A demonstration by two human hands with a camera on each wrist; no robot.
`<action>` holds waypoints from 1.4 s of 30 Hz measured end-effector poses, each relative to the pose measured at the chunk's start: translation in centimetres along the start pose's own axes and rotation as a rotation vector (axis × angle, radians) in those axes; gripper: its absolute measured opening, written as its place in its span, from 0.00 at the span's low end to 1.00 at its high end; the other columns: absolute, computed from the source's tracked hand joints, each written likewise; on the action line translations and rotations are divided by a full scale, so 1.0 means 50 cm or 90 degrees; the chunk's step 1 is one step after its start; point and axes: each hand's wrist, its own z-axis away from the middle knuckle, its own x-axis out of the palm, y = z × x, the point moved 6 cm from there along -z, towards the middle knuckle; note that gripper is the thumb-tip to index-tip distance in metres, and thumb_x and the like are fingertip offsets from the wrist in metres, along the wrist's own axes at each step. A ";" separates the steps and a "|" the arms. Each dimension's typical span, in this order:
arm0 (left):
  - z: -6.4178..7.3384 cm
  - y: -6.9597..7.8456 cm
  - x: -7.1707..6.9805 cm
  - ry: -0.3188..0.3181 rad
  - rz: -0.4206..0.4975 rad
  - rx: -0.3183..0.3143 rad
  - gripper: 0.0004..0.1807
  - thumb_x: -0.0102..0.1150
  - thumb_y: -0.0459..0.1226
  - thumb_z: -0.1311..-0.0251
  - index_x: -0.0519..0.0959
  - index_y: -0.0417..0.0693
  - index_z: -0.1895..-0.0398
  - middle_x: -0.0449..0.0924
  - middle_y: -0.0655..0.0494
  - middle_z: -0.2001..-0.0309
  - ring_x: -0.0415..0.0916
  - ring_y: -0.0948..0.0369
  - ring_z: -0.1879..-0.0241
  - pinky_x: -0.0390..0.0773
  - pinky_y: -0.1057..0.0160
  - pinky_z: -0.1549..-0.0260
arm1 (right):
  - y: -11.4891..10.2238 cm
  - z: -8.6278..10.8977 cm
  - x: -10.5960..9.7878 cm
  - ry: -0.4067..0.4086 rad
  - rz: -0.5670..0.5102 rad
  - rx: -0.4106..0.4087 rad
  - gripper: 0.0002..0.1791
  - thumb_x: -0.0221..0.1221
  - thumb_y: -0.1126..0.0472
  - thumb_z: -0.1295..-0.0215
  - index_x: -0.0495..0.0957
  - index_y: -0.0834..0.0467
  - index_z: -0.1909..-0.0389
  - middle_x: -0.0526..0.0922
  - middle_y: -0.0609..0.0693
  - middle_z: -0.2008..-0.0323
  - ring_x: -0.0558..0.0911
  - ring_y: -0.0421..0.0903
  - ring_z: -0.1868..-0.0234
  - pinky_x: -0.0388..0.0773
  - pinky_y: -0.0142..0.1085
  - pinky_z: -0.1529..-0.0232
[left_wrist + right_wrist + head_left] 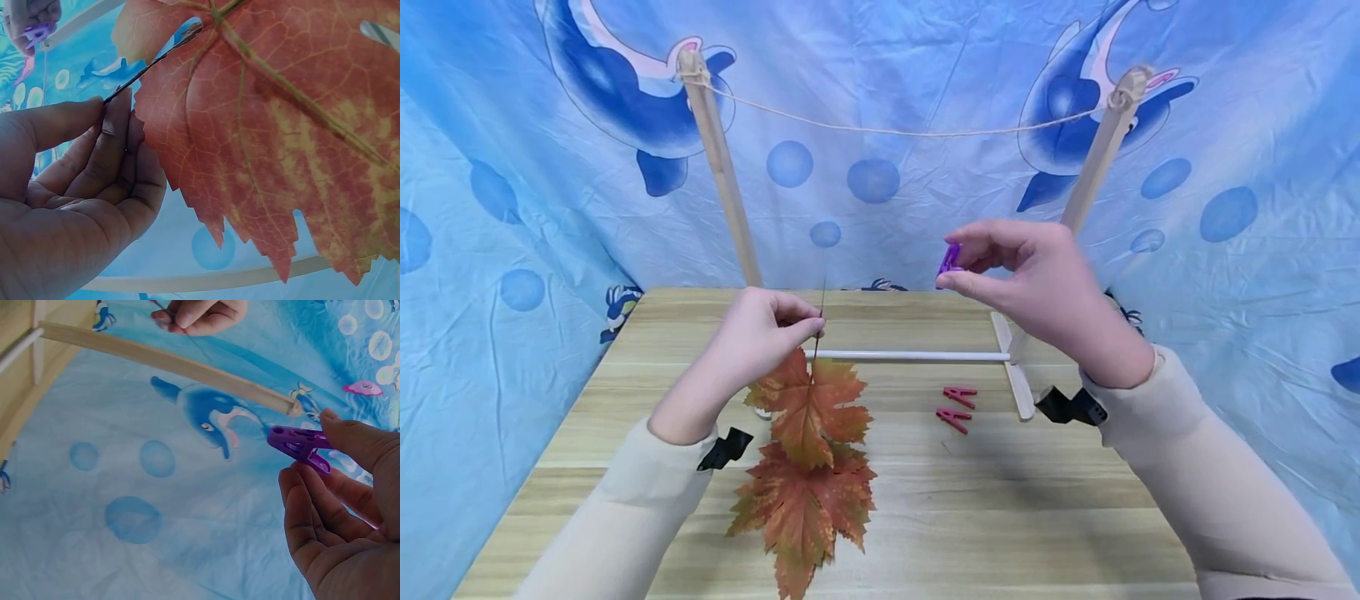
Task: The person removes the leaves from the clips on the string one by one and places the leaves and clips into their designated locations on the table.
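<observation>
My left hand [760,329] pinches the thin dark stem [817,333] of an artificial maple leaf [812,408] between thumb and fingertips. The orange-red leaf hangs below the hand, its upper part overlapping the white rod in the head view. Beneath it shows a second, redder leaf [808,508]. Up close in the left wrist view, the leaf [250,125] shows yellow patches and pale veins. My right hand [1037,279], raised higher over the table, grips a purple clothespin [300,444] between thumb and fingers. Two red clothespins [955,419] lie side by side on the table.
A string [910,132] sags between two upright wooden posts [722,167] beyond my hands. A white rod [910,356] runs low across to a flat wooden foot [1018,392] at the right. Blue dolphin-print cloth [880,233] surrounds the wooden table [962,517].
</observation>
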 end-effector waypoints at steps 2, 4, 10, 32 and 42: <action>0.004 -0.006 0.005 -0.008 0.001 -0.006 0.06 0.65 0.33 0.33 0.89 0.40 0.61 0.87 0.56 0.68 0.82 0.59 0.68 0.79 0.60 0.70 | 0.015 0.010 0.008 0.000 -0.008 0.009 0.16 0.74 0.61 0.40 0.87 0.56 0.51 0.87 0.42 0.65 0.84 0.39 0.63 0.80 0.34 0.60; 0.007 -0.011 0.010 -0.015 0.003 -0.010 0.06 0.65 0.33 0.33 0.89 0.40 0.61 0.87 0.56 0.68 0.82 0.58 0.68 0.79 0.59 0.70 | 0.029 0.020 0.018 -0.004 -0.013 0.016 0.16 0.74 0.62 0.41 0.87 0.57 0.51 0.87 0.42 0.65 0.84 0.39 0.63 0.81 0.34 0.60; 0.017 -0.024 0.025 -0.034 0.008 -0.026 0.05 0.65 0.32 0.33 0.89 0.41 0.62 0.87 0.57 0.69 0.81 0.58 0.69 0.78 0.58 0.71 | 0.069 0.053 0.047 -0.027 -0.013 0.049 0.16 0.76 0.63 0.44 0.88 0.56 0.54 0.87 0.42 0.65 0.85 0.39 0.64 0.81 0.34 0.63; 0.034 -0.063 0.095 -0.113 -0.002 -0.058 0.05 0.64 0.30 0.34 0.88 0.41 0.66 0.85 0.57 0.71 0.78 0.60 0.70 0.77 0.58 0.71 | 0.196 0.179 0.140 -0.097 -0.004 0.168 0.15 0.75 0.63 0.42 0.88 0.54 0.54 0.87 0.42 0.61 0.85 0.42 0.60 0.82 0.48 0.55; 0.032 -0.074 0.141 -0.156 0.005 -0.054 0.07 0.63 0.27 0.35 0.87 0.41 0.70 0.84 0.56 0.75 0.76 0.62 0.74 0.74 0.60 0.75 | 0.242 0.222 0.171 -0.110 0.014 0.178 0.16 0.76 0.65 0.44 0.88 0.59 0.53 0.85 0.45 0.63 0.84 0.43 0.62 0.83 0.46 0.59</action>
